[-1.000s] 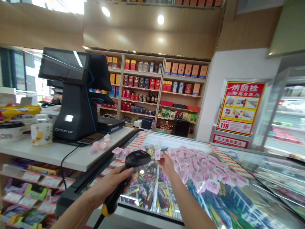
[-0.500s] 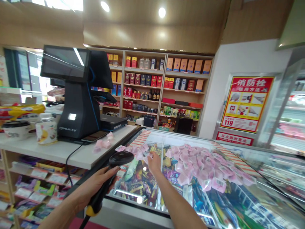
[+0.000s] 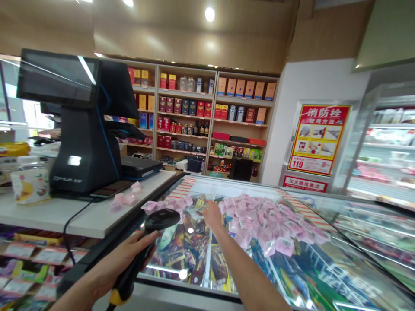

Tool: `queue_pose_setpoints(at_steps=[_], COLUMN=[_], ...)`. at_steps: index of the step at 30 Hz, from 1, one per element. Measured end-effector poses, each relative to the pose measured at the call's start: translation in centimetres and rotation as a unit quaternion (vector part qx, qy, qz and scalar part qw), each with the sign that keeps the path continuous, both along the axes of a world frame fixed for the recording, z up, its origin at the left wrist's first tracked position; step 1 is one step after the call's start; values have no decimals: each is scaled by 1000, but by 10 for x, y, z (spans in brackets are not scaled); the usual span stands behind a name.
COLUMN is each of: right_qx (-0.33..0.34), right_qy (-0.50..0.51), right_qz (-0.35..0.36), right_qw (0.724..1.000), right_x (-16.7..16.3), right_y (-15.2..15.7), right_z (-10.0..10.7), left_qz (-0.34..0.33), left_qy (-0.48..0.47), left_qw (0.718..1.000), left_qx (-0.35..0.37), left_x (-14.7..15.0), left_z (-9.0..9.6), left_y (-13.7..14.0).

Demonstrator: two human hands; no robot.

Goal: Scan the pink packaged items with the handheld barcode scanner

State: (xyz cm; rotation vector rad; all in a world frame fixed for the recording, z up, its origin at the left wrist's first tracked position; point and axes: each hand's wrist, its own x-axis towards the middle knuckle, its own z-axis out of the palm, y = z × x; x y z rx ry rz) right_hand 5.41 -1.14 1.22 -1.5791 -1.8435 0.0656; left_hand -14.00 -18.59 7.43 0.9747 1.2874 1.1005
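Across the glass top of a chest freezer (image 3: 181, 299), a loose heap of small pink cups (image 3: 259, 220), some with printed labels showing, was spread to the right of the middle. A smaller cluster of pink cups (image 3: 184, 202) was seen on the left part of the glass, toward its far side, partly covered from view by a black handheld scanner (image 3: 162, 219). The scanner was gripped by the left hand (image 3: 138, 250), its fingers wrapped around the handle, and the scanner's head was held above the glass; yellow was seen at the bottom of the handle. The right hand (image 3: 213, 214) was stretched out over the freezer between the two groups of cups, its fingers bent inward; whether anything was pinched in them could not be told, as the fingertips were hidden. Beneath the glass, many wrapped packets (image 3: 181, 255) were stored. To the left, a white counter (image 3: 94, 221) was occupied by a large black checkout terminal (image 3: 79, 147) with its screen raised, a dark flat device (image 3: 115, 188) laid near its base, a few more pink cups (image 3: 128, 198) near the counter's edge, and a container printed with fruit (image 3: 30, 185). Behind, boxes and bottles were lined up on wooden shelves (image 3: 214, 101), and a red and yellow poster (image 3: 319, 140) was mounted on the wall to the right.
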Motion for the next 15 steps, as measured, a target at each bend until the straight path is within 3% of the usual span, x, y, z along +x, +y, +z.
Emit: queue_pose_setpoints(at_steps=[2,5,15], right_qx=[-11,-16,-30], right_qy=[-71,-97,-44], right_qz=[-45,-51,0], right_qw=[996,994,999], right_x=[27,48,44], right_y=[4,12,11], right_z=[3,4,0], left_qz=[1,5,-7], left_qy=[-10,-13,14], left_qw=[1000,1000,1000], left_qx=[0,-6,26], left_x=[6,15,42], left_z=[-2,-4,-3], left_y=[2,5,24])
